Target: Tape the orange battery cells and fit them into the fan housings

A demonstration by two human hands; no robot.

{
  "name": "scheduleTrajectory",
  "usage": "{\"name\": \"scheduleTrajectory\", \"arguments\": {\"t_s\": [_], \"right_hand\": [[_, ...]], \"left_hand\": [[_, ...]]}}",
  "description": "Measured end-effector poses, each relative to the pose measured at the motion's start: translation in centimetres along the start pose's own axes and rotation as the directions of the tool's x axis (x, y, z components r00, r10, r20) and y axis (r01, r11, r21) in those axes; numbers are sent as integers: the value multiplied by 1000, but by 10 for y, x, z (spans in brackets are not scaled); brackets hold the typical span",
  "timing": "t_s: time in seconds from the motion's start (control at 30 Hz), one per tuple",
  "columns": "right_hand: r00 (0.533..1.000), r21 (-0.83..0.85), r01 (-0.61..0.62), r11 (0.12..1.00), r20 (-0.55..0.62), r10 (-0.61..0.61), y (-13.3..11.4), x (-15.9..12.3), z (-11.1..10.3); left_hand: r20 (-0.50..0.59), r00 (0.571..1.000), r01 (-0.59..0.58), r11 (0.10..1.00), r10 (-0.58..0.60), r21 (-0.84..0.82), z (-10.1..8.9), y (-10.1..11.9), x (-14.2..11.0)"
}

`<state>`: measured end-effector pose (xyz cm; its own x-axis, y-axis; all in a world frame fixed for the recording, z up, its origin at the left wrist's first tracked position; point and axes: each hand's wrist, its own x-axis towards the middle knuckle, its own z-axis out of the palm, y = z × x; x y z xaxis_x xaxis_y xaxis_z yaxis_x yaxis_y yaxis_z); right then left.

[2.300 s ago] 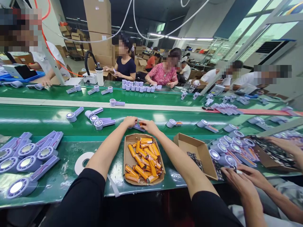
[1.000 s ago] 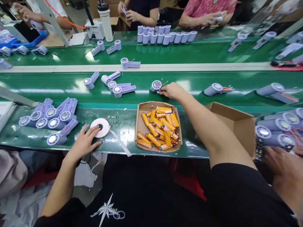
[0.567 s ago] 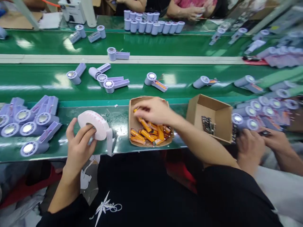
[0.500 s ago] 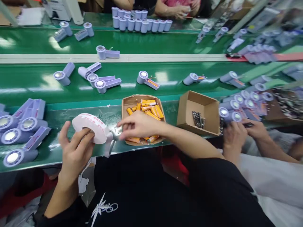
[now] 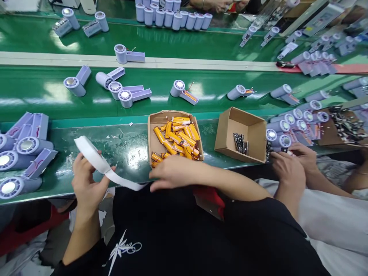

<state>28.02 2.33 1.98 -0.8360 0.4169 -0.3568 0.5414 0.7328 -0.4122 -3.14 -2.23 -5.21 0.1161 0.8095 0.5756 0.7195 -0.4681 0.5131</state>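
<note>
My left hand [image 5: 90, 180] grips a roll of white tape [image 5: 93, 155] above the near edge of the bench, holding it tilted on edge. A loose strip of tape [image 5: 125, 180] hangs from the roll and curves to the right. My right hand [image 5: 174, 172] is just right of the strip's free end, thumb and fingers apart, with nothing visible between them. Behind that hand stands a shallow cardboard tray [image 5: 151, 143] with several orange battery cells [image 5: 175, 136]; the hand covers its front edge.
Purple fan housings [image 5: 20, 153] are grouped at the left. More housings [image 5: 126, 97] lie on the green conveyor belt [image 5: 161, 86]. Right of the tray stands a cardboard box [image 5: 224, 132] with small dark parts. A co-worker's hands [image 5: 289, 165] work beside further housings at the right.
My right hand left a fan housing on the belt, passed over the battery tray and came to the tape's end. My left hand picked up the tape roll from the bench and turned it.
</note>
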Motion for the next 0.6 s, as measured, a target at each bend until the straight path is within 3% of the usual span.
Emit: {"name": "scheduleTrajectory", "arguments": {"t_s": [0.07, 0.13, 0.3, 0.43, 0.6], "right_hand": [[977, -30, -131, 991, -174, 124, 16, -1, -9], [950, -101, -218, 971, -250, 187, 29, 2, -11], [947, -159, -299, 941, -168, 273, 29, 24, 2], [912, 33, -371, 928, -178, 371, 30, 31, 2], [884, 322, -255, 912, -303, 355, 47, 12, -6]], "left_hand": [[-57, 997, -46, 999, 46, 4, 5, 6, 0], [-29, 997, -73, 997, 73, 16, 9, 12, 2], [1, 988, -157, 987, 157, 37, 16, 18, 5], [20, 979, -205, 978, 205, 46, 20, 19, 6], [43, 968, -248, 967, 246, 56, 23, 25, 10]]}}
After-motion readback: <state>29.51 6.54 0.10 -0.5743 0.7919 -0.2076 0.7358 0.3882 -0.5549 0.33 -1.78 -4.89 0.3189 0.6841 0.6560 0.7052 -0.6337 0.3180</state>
